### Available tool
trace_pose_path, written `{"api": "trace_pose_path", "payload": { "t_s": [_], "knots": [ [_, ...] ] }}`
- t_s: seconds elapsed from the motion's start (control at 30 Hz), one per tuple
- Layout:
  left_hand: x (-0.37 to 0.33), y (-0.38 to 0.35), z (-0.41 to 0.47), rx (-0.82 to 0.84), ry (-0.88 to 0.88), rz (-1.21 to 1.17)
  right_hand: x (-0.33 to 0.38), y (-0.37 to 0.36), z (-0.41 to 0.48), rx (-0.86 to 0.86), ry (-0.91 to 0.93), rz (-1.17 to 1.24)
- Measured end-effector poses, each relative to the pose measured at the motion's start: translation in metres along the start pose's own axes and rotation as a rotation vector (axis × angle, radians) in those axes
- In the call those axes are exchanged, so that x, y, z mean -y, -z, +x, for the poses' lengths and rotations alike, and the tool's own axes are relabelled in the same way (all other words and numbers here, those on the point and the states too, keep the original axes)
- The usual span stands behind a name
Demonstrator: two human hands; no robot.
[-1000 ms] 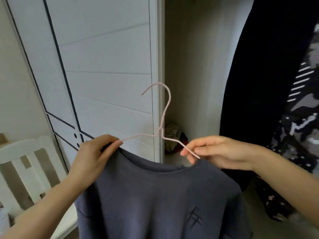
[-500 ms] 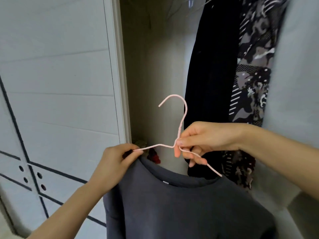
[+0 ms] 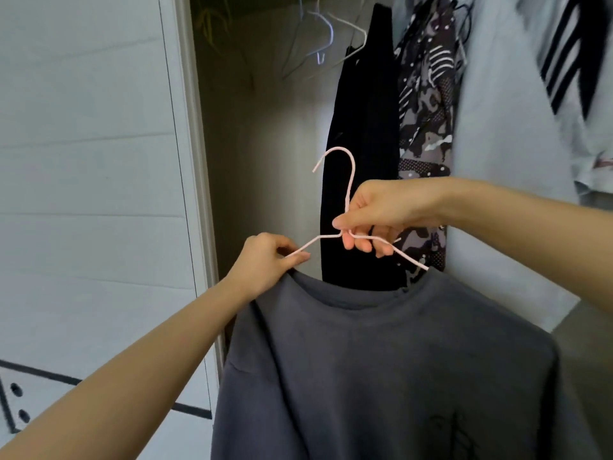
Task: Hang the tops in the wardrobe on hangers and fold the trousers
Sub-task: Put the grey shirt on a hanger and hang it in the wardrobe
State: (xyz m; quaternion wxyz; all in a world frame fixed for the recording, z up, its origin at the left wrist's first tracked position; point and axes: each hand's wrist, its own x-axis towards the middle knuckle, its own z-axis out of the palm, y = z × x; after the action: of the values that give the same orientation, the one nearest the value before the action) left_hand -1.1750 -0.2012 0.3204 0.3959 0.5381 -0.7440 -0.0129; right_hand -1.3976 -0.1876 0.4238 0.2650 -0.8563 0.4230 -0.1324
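Your right hand (image 3: 381,214) has slid up to pinch the pink hanger (image 3: 350,180) at its neck, left hand (image 3: 268,263) pinching its arm (grey top (image 3: 381,376) dressed, facing the open wardrobe (image 3: 265,144)), so hooking comes next.

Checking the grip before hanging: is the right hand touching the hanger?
Touching. Head view: the right hand pinches the hanger at its neck, below the hook.

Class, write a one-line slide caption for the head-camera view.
Left hand and right hand hold a pink hanger threaded into a grey top, before a hanging black garment.
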Motion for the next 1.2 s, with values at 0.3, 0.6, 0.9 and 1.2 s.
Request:
{"api": "trace_pose_path", "payload": {
  "t_s": [0.3,0.6,0.9,1.2],
  "knots": [
    [-0.044,0.005,-0.005,0.258,0.079,-0.204,0.000,0.029,0.014,-0.241,-0.113,0.150],
    [-0.111,0.034,-0.020,0.259,0.193,-0.554,0.030,0.038,0.031,-0.506,-0.071,0.426],
    [-0.141,0.062,-0.020,0.193,0.238,-0.585,0.069,0.050,0.056,-0.772,-0.024,0.253],
    [-0.151,0.064,0.005,-0.125,0.242,-0.768,0.082,0.074,0.073,-0.853,0.060,0.051]
  ]
}}
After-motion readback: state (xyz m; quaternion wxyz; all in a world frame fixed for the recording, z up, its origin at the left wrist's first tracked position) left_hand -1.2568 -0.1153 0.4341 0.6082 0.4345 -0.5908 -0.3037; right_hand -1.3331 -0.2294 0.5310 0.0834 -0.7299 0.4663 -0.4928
